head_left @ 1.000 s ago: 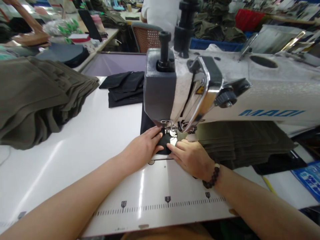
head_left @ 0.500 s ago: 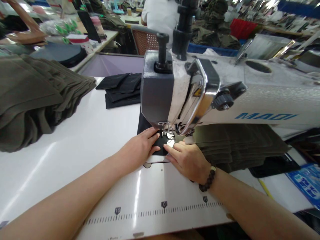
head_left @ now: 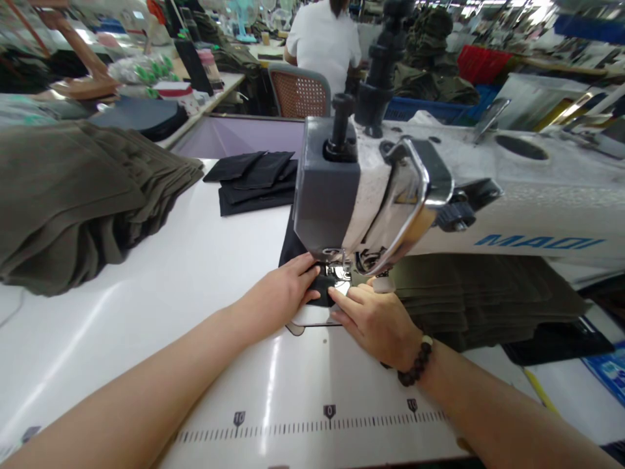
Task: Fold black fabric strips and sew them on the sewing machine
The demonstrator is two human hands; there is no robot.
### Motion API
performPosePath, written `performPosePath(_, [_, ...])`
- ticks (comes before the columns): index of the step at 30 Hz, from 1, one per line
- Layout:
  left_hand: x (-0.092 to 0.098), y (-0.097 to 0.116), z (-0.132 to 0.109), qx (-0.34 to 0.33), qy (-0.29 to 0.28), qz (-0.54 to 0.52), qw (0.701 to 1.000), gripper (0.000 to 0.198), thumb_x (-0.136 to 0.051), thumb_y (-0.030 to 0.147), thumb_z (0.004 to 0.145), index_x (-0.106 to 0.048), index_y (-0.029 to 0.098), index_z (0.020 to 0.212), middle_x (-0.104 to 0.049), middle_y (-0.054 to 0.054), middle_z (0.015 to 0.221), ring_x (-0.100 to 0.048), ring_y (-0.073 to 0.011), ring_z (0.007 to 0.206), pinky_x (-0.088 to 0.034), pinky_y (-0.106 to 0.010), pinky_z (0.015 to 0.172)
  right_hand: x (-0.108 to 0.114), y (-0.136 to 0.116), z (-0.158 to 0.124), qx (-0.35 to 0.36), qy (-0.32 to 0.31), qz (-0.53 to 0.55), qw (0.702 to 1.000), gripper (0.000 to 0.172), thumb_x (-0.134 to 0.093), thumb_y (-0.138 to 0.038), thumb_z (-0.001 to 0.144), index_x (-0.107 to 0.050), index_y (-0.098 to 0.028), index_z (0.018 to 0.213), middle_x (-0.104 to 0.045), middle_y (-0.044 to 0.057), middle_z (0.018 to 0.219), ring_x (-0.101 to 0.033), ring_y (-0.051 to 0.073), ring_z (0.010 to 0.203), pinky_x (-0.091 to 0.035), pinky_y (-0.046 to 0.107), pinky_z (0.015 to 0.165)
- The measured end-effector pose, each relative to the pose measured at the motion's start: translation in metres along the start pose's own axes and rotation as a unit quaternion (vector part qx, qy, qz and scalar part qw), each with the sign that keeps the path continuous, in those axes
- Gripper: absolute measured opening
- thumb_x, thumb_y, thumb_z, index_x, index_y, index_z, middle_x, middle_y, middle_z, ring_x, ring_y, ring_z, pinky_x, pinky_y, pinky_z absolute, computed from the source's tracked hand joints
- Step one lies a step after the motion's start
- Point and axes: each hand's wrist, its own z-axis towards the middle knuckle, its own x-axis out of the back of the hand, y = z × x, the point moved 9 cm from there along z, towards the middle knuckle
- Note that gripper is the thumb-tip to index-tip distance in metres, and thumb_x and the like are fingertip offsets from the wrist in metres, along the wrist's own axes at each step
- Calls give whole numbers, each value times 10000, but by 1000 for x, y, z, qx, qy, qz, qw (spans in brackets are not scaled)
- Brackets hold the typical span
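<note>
A small black fabric piece (head_left: 323, 288) lies under the presser foot of a white sewing machine (head_left: 439, 195). My left hand (head_left: 283, 293) lies on the fabric's left side, fingers flat and together, pressing it to the machine bed. My right hand (head_left: 375, 319), with a dark bead bracelet at the wrist, presses the fabric's right edge with its fingertips just in front of the needle. More black cloth runs out behind the machine head.
A tall stack of olive fabric (head_left: 73, 195) fills the left of the white table (head_left: 161, 299). Black cut pieces (head_left: 254, 182) lie behind the machine. Olive pieces (head_left: 478, 293) are stacked under the machine arm. A person in white (head_left: 325, 45) sits at a far table.
The black piece has fed a little further back under the foot, and both hands have followed it. The camera has tilted up slightly.
</note>
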Motion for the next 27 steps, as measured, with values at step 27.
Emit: performPosePath(27, [9, 2, 7, -34, 52, -61, 996, 219, -391, 177, 875, -603, 139, 837, -599, -64, 875, -535, -180, 934, -478, -289, 810, 1, 6, 4, -61, 23, -9, 998, 206, -539, -258, 822, -558, -180, 1012, -607, 12, 730, -545, 145, 673, -282, 269, 587])
